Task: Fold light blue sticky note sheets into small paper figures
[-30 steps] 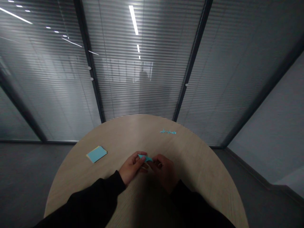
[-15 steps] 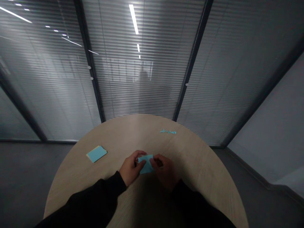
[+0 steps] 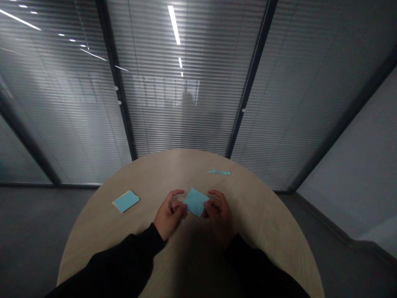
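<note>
Head view: pinching blue sheet (image 3: 196, 202) at opposite corners, between left hand (image 3: 169, 213) and right hand (image 3: 221, 215).
Gripping left corner with left thumb and finger, right corner likewise with right hand; index fingers of both hands reaching out beside far edges, apparently clear. Set as a diamond, far corner pointing away from hands; creases too faint to tell; cannot tell if touching table (image 3: 263, 215). Also there: blue-and-yellow paper stack (image 3: 126, 201) left of left hand, well apart; ragged blue strip (image 3: 220, 172) beyond right hand, well apart. Step in hand, judging by grip: lining up or checking sheet. Next move likely calls for light, even pinches, corners level, no stray bends or tears.
</note>
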Action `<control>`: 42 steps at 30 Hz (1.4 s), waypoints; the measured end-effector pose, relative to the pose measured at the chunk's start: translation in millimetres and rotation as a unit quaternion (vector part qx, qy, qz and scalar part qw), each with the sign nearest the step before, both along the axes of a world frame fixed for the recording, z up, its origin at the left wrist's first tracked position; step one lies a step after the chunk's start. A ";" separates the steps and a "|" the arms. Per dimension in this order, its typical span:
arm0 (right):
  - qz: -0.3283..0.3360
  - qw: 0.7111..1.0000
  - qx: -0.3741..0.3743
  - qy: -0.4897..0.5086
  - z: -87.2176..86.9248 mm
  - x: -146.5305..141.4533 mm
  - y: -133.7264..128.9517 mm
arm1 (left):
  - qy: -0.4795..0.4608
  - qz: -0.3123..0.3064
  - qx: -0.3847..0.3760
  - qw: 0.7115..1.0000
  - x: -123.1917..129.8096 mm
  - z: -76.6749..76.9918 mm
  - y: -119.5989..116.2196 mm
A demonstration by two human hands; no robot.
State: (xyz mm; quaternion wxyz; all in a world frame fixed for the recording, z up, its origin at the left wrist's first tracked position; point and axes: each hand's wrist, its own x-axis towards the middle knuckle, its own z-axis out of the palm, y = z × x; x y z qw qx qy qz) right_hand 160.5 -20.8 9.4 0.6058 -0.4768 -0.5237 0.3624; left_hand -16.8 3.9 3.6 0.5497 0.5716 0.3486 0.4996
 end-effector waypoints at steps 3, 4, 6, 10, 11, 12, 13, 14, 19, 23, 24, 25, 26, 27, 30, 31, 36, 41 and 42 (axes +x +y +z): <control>0.021 0.998 0.010 -0.062 -3.1 5.0 1.0 | -0.003 0.023 0.025 0.999 -1.9 -0.1 2.0; 0.022 0.996 0.012 -0.088 -4.3 7.1 1.4 | -0.001 0.026 0.038 0.999 -2.8 -0.7 3.0; 0.018 0.988 0.021 -0.150 -5.9 11.4 2.2 | 0.017 0.026 0.061 0.998 -4.9 -2.1 5.0; 0.042 0.975 0.025 -0.218 -7.0 17.8 3.2 | 0.083 0.030 0.069 0.994 -10.0 -3.1 7.1; 0.047 0.973 0.030 -0.223 -7.2 18.9 3.6 | 0.099 0.031 0.073 0.992 -11.1 -3.0 7.2; 0.048 0.973 0.033 -0.225 -7.4 19.8 4.2 | 0.115 0.029 0.081 0.990 -12.0 -2.9 7.2; 0.047 0.973 0.036 -0.224 -7.8 20.7 4.9 | 0.132 0.024 0.094 0.987 -12.8 -2.8 7.2; 0.048 0.974 0.038 -0.220 -8.2 21.5 5.6 | 0.149 0.016 0.109 0.983 -13.3 -2.7 7.1; 0.058 0.980 0.031 -0.188 -10.8 25.1 8.5 | 0.223 -0.008 0.158 0.962 -14.1 1.8 6.0; 0.088 0.979 0.071 -0.170 -10.1 28.3 9.6 | 0.209 0.003 0.161 0.965 -15.7 7.3 3.7; 0.097 0.977 0.082 -0.172 -9.2 29.4 9.8 | 0.199 0.012 0.158 0.967 -16.3 7.8 3.5; 0.101 0.975 0.089 -0.179 -8.2 30.6 9.9 | 0.187 0.022 0.153 0.970 -16.8 7.6 3.7; 0.099 0.972 0.093 -0.190 -7.0 31.7 10.1 | 0.173 0.028 0.147 0.973 -17.1 7.0 4.1; 0.093 0.970 0.096 -0.202 -5.8 32.7 10.2 | 0.159 0.033 0.140 0.977 -17.2 5.9 4.7; 0.079 0.965 0.110 -0.225 -3.4 33.8 9.8 | 0.129 0.032 0.121 0.984 -16.1 2.1 6.6; 0.077 0.964 0.115 -0.227 -3.0 33.4 9.4 | 0.127 0.025 0.116 0.985 -15.3 1.2 6.9; 0.073 0.963 0.122 -0.229 -2.2 29.1 7.0 | 0.146 -0.005 0.133 0.980 -12.8 4.0 5.7; 0.070 0.961 0.130 -0.232 -0.7 28.8 6.8 | 0.150 0.007 0.175 0.973 -14.4 9.4 3.0; 0.071 0.960 0.134 -0.233 -0.5 29.2 6.9 | 0.153 0.011 0.180 0.972 -14.7 9.7 2.5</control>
